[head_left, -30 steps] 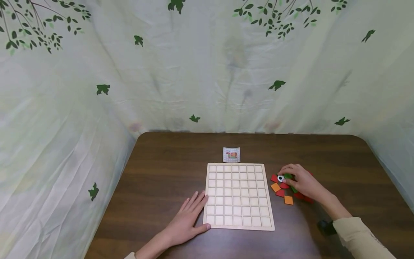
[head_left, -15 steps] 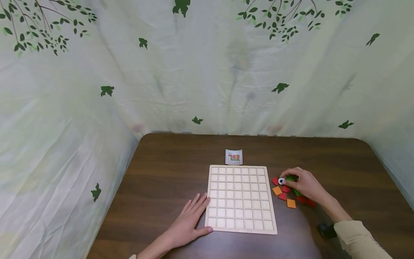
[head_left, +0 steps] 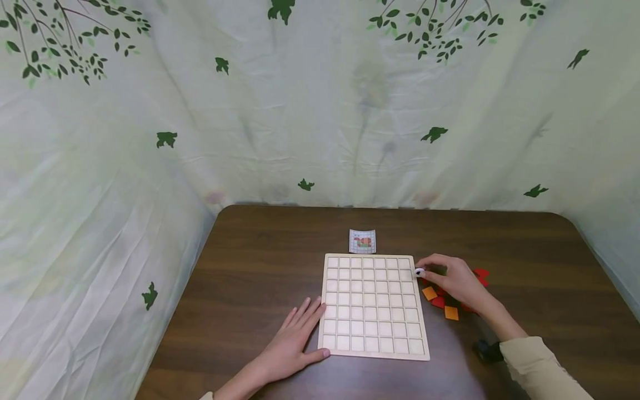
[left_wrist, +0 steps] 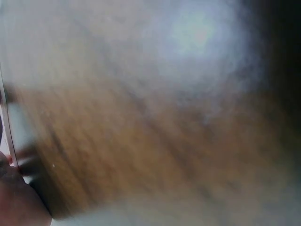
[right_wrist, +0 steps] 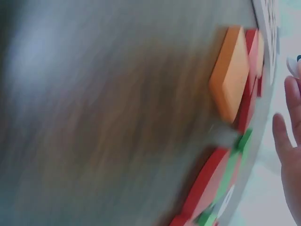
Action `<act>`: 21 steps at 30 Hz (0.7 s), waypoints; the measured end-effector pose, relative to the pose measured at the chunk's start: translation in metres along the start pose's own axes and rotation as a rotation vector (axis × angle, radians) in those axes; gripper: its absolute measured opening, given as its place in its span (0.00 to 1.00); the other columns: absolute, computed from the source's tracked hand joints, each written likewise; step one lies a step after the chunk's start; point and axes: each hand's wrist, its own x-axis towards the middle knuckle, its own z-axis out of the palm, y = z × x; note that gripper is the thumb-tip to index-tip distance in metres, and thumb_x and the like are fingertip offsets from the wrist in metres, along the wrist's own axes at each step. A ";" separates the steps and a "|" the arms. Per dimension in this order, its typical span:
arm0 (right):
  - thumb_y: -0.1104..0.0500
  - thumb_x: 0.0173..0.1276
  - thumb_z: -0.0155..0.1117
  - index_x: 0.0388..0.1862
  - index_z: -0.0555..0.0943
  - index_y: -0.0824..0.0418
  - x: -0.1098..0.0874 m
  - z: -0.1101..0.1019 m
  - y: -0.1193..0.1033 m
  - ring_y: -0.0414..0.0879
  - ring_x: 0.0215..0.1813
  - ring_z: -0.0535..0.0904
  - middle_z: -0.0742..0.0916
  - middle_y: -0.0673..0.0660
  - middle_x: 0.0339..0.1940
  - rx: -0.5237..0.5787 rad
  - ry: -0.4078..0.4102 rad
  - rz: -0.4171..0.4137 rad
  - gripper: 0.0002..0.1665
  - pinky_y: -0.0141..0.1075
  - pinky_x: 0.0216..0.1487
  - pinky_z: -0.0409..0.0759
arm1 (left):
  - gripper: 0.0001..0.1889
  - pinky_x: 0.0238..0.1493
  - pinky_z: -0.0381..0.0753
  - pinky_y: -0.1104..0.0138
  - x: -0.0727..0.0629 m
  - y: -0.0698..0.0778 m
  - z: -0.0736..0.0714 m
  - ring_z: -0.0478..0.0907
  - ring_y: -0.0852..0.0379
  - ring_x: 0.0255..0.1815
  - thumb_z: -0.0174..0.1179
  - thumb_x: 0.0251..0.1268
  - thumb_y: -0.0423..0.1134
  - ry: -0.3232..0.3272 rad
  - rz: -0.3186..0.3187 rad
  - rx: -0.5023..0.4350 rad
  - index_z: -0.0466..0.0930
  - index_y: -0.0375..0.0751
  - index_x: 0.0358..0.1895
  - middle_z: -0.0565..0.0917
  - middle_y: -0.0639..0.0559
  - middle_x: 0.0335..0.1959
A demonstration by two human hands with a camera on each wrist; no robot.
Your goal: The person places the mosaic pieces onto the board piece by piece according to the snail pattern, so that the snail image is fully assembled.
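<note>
My right hand (head_left: 452, 278) pinches a small white disc with a dark centre (head_left: 419, 272), like an eye, between thumb and fingers. It hovers at the right edge of a pale wooden grid board (head_left: 372, 305) whose squares hold no pieces. Flat and outstretched, my left hand (head_left: 292, 344) rests against the board's left edge, its thumb at the lower left corner. Beneath and beside the right hand lie loose tiles: an orange tile (head_left: 451, 313), another orange tile (head_left: 429, 293) and red tiles (head_left: 481, 273). Green tiles (right_wrist: 230, 172) show in the right wrist view, partly hidden in the head view.
A small picture card (head_left: 362, 241) with a coloured figure on a grid lies just behind the board. The dark wooden table (head_left: 260, 250) ends at a pale leaf-printed curtain (head_left: 320, 111) at the back.
My right hand has lifted the eye disc from the tile pile and carried it left to the board's edge. The left hand stays in place. The head view has shifted slightly.
</note>
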 end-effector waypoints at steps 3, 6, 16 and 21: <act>0.60 0.63 0.71 0.48 0.87 0.52 0.004 0.005 -0.007 0.45 0.47 0.81 0.86 0.45 0.45 0.037 -0.006 -0.010 0.13 0.46 0.48 0.80 | 0.47 0.72 0.44 0.45 0.001 0.001 0.000 0.41 0.46 0.79 0.56 0.66 0.64 0.000 0.004 0.006 0.49 0.44 0.79 0.48 0.49 0.80; 0.60 0.65 0.70 0.49 0.86 0.52 0.009 0.011 -0.014 0.43 0.44 0.81 0.86 0.45 0.45 0.090 -0.024 -0.026 0.13 0.38 0.44 0.82 | 0.47 0.73 0.44 0.45 0.001 0.001 -0.001 0.41 0.46 0.79 0.56 0.66 0.64 -0.006 0.002 0.011 0.49 0.44 0.79 0.48 0.49 0.80; 0.60 0.64 0.71 0.46 0.88 0.55 0.021 0.040 -0.037 0.42 0.40 0.82 0.87 0.46 0.43 0.230 -0.058 -0.004 0.11 0.34 0.42 0.82 | 0.47 0.74 0.41 0.49 0.001 -0.001 0.000 0.39 0.48 0.80 0.55 0.66 0.66 -0.014 -0.013 0.016 0.48 0.45 0.80 0.46 0.50 0.80; 0.60 0.61 0.73 0.42 0.88 0.57 0.030 0.058 -0.051 0.42 0.38 0.83 0.88 0.48 0.38 0.292 -0.062 -0.012 0.10 0.34 0.41 0.82 | 0.47 0.73 0.42 0.49 0.001 0.000 0.001 0.40 0.48 0.79 0.55 0.65 0.66 -0.008 -0.008 0.025 0.49 0.45 0.79 0.47 0.50 0.80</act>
